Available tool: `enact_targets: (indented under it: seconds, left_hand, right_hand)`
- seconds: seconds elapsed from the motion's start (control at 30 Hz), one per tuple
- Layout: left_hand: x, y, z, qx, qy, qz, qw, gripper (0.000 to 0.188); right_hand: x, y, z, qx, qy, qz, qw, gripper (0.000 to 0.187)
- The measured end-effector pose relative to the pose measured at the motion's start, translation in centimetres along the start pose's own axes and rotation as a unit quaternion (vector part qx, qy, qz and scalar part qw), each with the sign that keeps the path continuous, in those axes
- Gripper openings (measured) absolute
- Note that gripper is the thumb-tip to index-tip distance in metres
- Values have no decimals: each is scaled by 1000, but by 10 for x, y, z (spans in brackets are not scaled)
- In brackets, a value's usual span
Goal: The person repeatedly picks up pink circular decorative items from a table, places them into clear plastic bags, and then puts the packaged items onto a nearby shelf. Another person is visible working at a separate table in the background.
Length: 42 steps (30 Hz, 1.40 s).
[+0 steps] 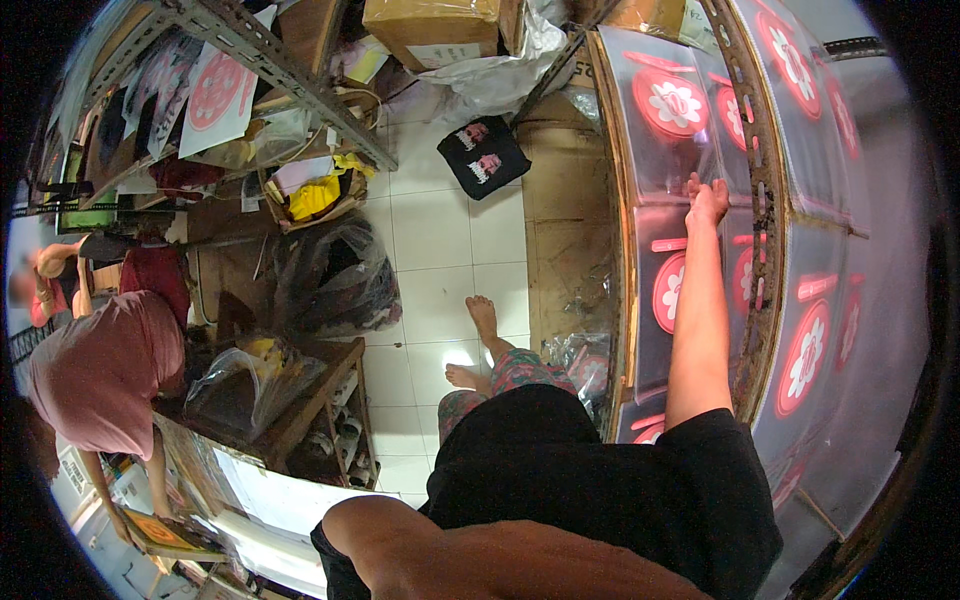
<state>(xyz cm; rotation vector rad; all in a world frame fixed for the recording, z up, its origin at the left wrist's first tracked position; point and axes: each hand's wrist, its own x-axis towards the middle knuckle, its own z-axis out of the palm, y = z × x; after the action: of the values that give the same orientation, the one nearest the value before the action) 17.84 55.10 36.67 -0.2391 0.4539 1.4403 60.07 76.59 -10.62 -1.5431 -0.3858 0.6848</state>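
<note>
My right hand [707, 203] reaches out over a rack at the right, its fingers partly stretched and apart, at the edge of a glossy printed panel [650, 168]. I see nothing held in it. The panel bears a pink-red disc with a white flower. Nearer along the same surface lies another panel [652, 350] with a similar print, partly behind my forearm. My left arm [480, 555] bends across my body at the lower edge, and its hand is out of view.
A metal upright [757, 260] runs beside my right arm, with more printed panels [806, 345] beyond it. A black folded cloth [484, 157] lies on the tiled floor [430, 235]. Cardboard boxes [430, 30] stand at the far end. At left, a person [110, 370] bends over a frame [170, 533].
</note>
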Motion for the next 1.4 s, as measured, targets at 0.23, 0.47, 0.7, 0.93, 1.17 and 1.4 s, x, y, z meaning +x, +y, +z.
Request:
enact_targets:
  seconds: [0.23, 0.47, 0.7, 0.93, 1.17, 1.4]
  left_hand:
    - [39, 23, -102, 283, -280, 100, 912, 68]
    - [50, 57, -201, 505, -105, 112, 849, 65]
    - [46, 52, -358, 588, 171, 58, 789, 48]
    - [4, 34, -478, 725, 226, -55, 648, 46]
    - [-70, 9, -647, 838, 127, -145, 510, 46]
    - [-92, -13, -688, 742, 165, -234, 606, 48]
  right_hand:
    - [2, 1, 7, -1, -7, -7, 1000, 70]
    - [20, 14, 3, 1, 12, -11, 1000, 74]
    - [14, 11, 7, 7, 43, -13, 999, 74]
    - [18, 16, 5, -19, 34, -14, 999, 70]
    - [-40, -27, 8, -485, 94, -167, 853, 53]
    - [-56, 2, 5, -588, -79, -239, 769, 23]
